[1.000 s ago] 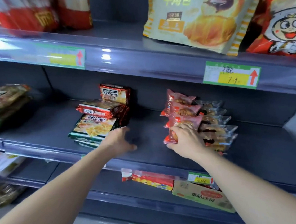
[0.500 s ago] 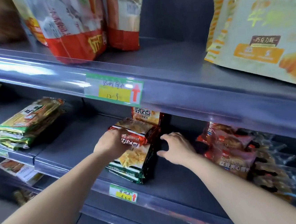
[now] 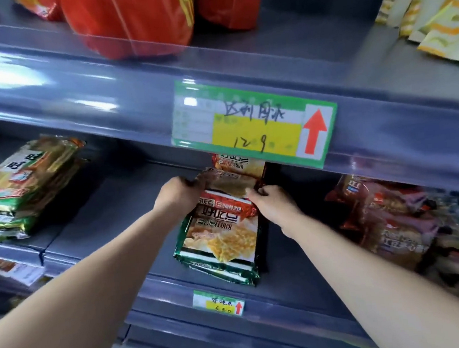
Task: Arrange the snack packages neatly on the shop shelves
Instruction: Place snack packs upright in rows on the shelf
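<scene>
- The left grip [image 3: 178, 194] is closed around the left edge of the top snack packet [image 3: 225, 184], fingers curled over its rim.
- The right grip [image 3: 275, 206] pinches the same packet at its right corner, thumb and fingertips pressed together on the wrapper.
- The packet, held between the two, sits flat on top of a stack of cracker packets [image 3: 221, 247], which lies on the middle shelf [image 3: 100, 214] near its front edge.
- One more packet of that kind [image 3: 238, 164] stands just behind the stack, its top hidden by the shelf edge above.
- A small price label [image 3: 218, 305] is fixed to the shelf edge below the stack.
- A large green and yellow price label [image 3: 254, 126] with a red arrow hangs on the upper shelf edge, right above the hands.
- On the middle shelf, a pile of green packets [image 3: 25, 188] lies to the left, well apart, and a blurred heap of red packets [image 3: 389, 214] lies to the right.
- Red bags [image 3: 129, 20] and yellow bags [image 3: 437, 13] stand on the upper shelf.
</scene>
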A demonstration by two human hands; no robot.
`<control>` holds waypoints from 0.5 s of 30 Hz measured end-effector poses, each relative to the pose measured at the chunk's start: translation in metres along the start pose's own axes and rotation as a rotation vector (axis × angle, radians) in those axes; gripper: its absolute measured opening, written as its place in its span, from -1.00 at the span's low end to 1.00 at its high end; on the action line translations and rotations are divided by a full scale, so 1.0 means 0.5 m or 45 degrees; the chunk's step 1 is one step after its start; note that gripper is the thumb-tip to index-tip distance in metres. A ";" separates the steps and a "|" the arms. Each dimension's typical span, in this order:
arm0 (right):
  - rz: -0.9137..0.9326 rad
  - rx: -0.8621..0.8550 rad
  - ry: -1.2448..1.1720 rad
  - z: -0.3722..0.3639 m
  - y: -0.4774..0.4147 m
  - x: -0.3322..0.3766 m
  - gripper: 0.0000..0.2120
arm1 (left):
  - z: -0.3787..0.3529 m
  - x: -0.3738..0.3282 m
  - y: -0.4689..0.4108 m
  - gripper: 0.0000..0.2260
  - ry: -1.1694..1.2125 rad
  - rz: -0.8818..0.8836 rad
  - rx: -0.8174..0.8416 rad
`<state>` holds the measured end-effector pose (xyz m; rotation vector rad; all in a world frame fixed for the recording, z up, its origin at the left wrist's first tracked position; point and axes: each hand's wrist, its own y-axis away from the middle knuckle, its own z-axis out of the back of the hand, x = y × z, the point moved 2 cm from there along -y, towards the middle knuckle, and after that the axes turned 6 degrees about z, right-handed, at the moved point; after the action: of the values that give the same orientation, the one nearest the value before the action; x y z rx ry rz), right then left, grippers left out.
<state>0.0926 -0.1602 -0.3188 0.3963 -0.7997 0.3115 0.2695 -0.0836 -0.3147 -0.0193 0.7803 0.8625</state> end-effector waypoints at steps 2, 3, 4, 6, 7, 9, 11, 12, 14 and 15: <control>-0.016 -0.087 -0.160 -0.005 0.002 0.007 -0.60 | 0.003 -0.001 -0.006 -0.60 0.107 -0.048 -0.005; -0.012 -0.128 -0.247 -0.006 0.000 0.008 -0.56 | 0.004 0.000 -0.010 -0.66 0.194 -0.093 0.002; 0.013 -0.176 -0.322 -0.007 -0.002 0.007 -0.50 | 0.004 0.004 -0.015 -0.74 0.293 -0.116 0.023; 0.090 -0.295 -0.410 -0.009 -0.007 0.001 -0.42 | -0.001 0.008 -0.029 -0.80 0.432 -0.159 0.078; 0.118 -0.368 -0.419 -0.011 -0.013 -0.005 -0.40 | -0.007 0.008 -0.039 -0.83 0.471 -0.199 0.088; 0.156 -0.486 -0.401 -0.012 -0.024 -0.014 -0.36 | -0.023 0.008 -0.063 -0.91 0.457 -0.272 0.090; 0.197 -0.561 -0.361 -0.010 -0.040 -0.021 -0.34 | -0.043 -0.002 -0.087 -0.86 0.389 -0.324 0.083; 0.218 -0.591 -0.337 -0.009 -0.049 -0.025 -0.34 | -0.049 -0.009 -0.094 -0.84 0.355 -0.324 0.066; 0.234 -0.624 -0.276 -0.009 -0.070 -0.037 -0.36 | -0.060 -0.020 -0.105 -0.87 0.272 -0.318 0.007; 0.225 -0.614 -0.253 -0.012 -0.079 -0.044 -0.37 | -0.070 -0.021 -0.114 -0.88 0.193 -0.320 -0.015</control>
<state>0.0980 -0.1952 -0.3478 -0.0994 -1.0743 0.2347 0.2833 -0.1399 -0.3501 -0.1918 0.8936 0.6314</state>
